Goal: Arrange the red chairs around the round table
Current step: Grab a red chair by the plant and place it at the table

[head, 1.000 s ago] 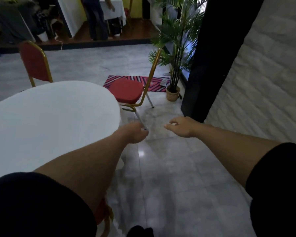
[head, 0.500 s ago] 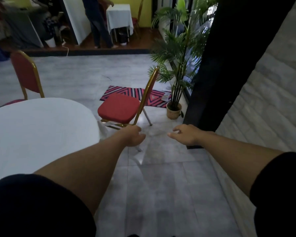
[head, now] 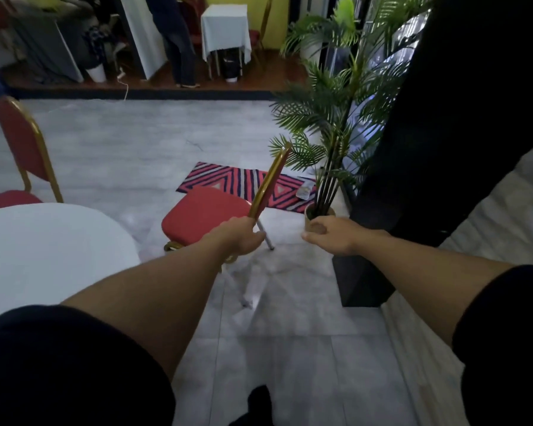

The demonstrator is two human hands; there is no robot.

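A red chair [head: 203, 212] with a gold frame stands to the right of the round white table [head: 43, 253], its back seen edge-on and turned towards the plant. My left hand [head: 239, 238] is closed around the lower end of that gold backrest frame. My right hand [head: 330, 233] hovers to the right of the chair, fingers loosely curled and apart, holding nothing. A second red chair [head: 22, 149] stands at the far left side of the table, its seat partly hidden by the tabletop.
A potted palm [head: 326, 124] stands just beyond my right hand, next to a black pillar [head: 443, 149] and a pale stone wall. A striped rug [head: 234, 182] lies behind the chair. A person stands by a small draped table [head: 225, 29] on the raised floor at the back.
I have stepped closer to the chair. My left hand reached forward and closed on the backrest frame. My right hand moved ahead with it, still holding nothing.
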